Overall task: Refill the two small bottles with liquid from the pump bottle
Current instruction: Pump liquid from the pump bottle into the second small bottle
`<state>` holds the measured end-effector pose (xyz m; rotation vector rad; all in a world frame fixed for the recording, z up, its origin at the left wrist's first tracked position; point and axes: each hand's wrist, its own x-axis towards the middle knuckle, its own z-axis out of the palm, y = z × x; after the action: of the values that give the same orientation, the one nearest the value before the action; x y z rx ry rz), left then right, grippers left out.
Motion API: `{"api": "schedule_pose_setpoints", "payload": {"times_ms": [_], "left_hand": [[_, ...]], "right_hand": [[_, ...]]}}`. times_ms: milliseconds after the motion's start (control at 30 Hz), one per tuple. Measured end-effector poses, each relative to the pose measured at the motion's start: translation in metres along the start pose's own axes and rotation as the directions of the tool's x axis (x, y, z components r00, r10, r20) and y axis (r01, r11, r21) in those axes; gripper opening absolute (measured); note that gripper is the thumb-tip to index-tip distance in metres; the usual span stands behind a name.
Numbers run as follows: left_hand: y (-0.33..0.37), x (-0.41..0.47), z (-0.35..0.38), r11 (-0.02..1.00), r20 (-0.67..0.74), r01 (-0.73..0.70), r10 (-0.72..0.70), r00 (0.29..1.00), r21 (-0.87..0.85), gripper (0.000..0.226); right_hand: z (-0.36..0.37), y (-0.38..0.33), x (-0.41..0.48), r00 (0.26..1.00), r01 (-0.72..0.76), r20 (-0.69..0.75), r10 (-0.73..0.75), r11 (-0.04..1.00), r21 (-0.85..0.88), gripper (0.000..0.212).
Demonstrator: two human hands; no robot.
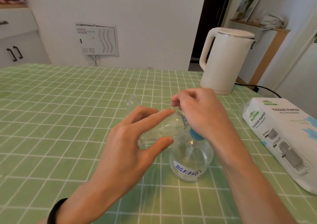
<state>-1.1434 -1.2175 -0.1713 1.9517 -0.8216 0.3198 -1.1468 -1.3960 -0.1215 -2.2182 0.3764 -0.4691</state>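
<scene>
A clear pump bottle (190,162) with a blue pump head and a blue-lettered label stands on the green checked tablecloth. My right hand (200,114) rests on top of its pump, fingers curled. My left hand (135,138) holds a small clear bottle (164,129) tilted on its side, its mouth at the pump's spout. A second small clear bottle (133,100) stands upright farther back, apart from both hands.
A white electric kettle (226,59) stands at the back right with its black cord trailing right. A pack of tissue paper (281,138) lies at the right edge. The tablecloth (60,121) stretches bare to the left.
</scene>
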Motion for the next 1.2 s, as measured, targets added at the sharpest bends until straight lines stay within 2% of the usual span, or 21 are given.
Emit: {"api": "schedule_pose_setpoints", "payload": {"times_ms": [100,233,567,833,1200], "left_hand": [[-0.0023,0.0015,0.0011,1.0,0.003,0.004,-0.004,1.0,0.002,0.051],[-0.0026,-0.0001,0.0023,1.0,0.018,0.02,-0.02,1.0,0.004,0.053],[0.0011,-0.0005,0.0002,1.0,0.002,0.009,-0.009,1.0,0.009,0.051],[-0.0026,-0.0008,0.0029,0.999,0.022,0.033,-0.033,0.999,0.006,0.051],[-0.0011,-0.0003,0.001,1.0,0.005,0.005,-0.005,1.0,0.012,0.051]], "right_hand": [[0.0013,0.0035,0.0046,0.999,-0.042,-0.013,0.042,0.999,0.035,0.037],[0.0024,0.0069,0.004,0.994,-0.099,0.047,0.096,0.993,0.061,0.033],[0.0002,0.0022,0.0018,1.0,0.0,-0.019,0.0,1.0,0.025,0.037],[0.0017,0.0064,0.0029,0.991,-0.124,0.059,0.12,0.99,0.071,0.032],[0.0001,0.0021,0.0034,0.999,-0.047,0.019,0.046,0.997,0.059,0.036]]}}
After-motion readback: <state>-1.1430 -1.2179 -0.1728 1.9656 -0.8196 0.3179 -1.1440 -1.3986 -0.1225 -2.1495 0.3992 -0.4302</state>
